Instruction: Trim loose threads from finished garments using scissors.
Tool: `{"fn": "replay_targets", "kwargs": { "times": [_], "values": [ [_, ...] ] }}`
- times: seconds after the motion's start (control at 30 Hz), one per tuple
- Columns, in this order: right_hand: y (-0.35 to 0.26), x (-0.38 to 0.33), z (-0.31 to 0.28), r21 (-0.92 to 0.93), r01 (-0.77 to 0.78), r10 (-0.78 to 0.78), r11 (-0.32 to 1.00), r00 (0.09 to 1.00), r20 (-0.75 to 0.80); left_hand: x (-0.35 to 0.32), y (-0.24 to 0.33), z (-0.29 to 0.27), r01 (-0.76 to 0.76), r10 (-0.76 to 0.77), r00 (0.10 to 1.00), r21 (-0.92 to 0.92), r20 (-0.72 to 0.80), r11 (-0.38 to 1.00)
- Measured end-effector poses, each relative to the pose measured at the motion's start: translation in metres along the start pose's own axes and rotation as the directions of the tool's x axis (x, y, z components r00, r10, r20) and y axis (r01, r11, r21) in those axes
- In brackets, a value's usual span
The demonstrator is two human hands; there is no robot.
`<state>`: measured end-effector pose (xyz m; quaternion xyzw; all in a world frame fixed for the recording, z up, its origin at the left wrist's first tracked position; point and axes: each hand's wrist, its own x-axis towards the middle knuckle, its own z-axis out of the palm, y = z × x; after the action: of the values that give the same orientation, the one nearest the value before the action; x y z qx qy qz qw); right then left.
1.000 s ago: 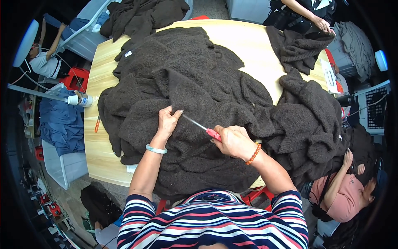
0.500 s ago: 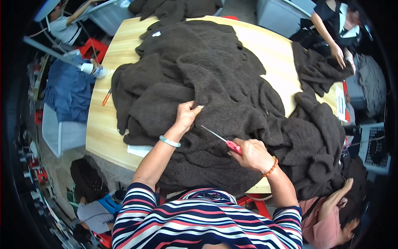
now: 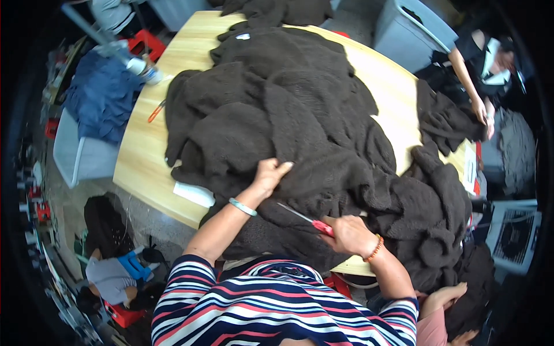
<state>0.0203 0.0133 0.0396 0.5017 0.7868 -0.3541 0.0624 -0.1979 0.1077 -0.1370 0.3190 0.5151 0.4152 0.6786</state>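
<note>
Since a second ago the head has tipped and swung, so the wooden table (image 3: 398, 109) now sits higher and more to the right in the head view, while the left hand (image 3: 269, 176) has stayed flat on the cloth and the right hand (image 3: 349, 233) has stayed closed round the red handles.

Head view: the dark brown knitted fabric (image 3: 288, 115) lies heaped across most of the table, running from under both hands away to the far edge and spilling off the side beyond the right hand. It looks soft, thick and limp — it sags into folds, will stretch and bunch if pulled, and probably has real weight as a whole pile. I judge it is best taken by pressing one layer flat or pinching near an edge, not by lifting the mass.

The left hand is palm down, fingers together and extended, pressing the fabric just ahead of the blade tips; a pale bracelet circles its wrist. The right hand is wrapped round the scissors (image 3: 309, 219), red handles in the fist, thin blades pointing toward the left hand and lying low over the cloth. Both forearms reach forward from striped sleeves — the left one nearly straight, the right bent at the elbow.
</note>
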Motion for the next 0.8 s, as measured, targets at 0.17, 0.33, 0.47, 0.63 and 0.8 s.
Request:
{"fn": "replay_targets", "kwargs": {
  "times": [0.17, 0.33, 0.47, 0.63, 0.8],
  "values": [
    [0.01, -0.02, -0.016, 0.117, -0.186, 0.2, 0.976, 0.972, -0.122, -0.057, -0.026, 0.008, -0.423, 0.432, 0.866, 0.832, 0.253, 0.36],
    [-0.008, -0.008, -0.041, 0.206, -0.125, 0.186, 0.971, 0.931, -0.314, -0.146, 0.018, 0.062, -0.524, 0.02, 0.653, 0.432, 0.757, 0.734],
    [-0.031, 0.025, -0.046, 0.144, -0.01, 0.048, 0.989, 0.964, -0.263, -0.189, 0.036, 0.057, -0.309, -0.145, 0.402, 0.284, 0.904, 0.908],
    [-0.023, 0.059, -0.025, 0.098, -0.109, 0.126, 0.989, 0.973, -0.194, -0.153, 0.032, -0.086, 0.011, -0.022, 0.999, 0.271, 0.038, 0.963],
    [-0.033, 0.12, -0.033, 0.203, -0.037, 0.113, 0.978, 0.92, -0.374, -0.087, -0.034, -0.254, 0.255, 0.215, 0.614, 0.449, -0.759, 0.856]
  ]
}}
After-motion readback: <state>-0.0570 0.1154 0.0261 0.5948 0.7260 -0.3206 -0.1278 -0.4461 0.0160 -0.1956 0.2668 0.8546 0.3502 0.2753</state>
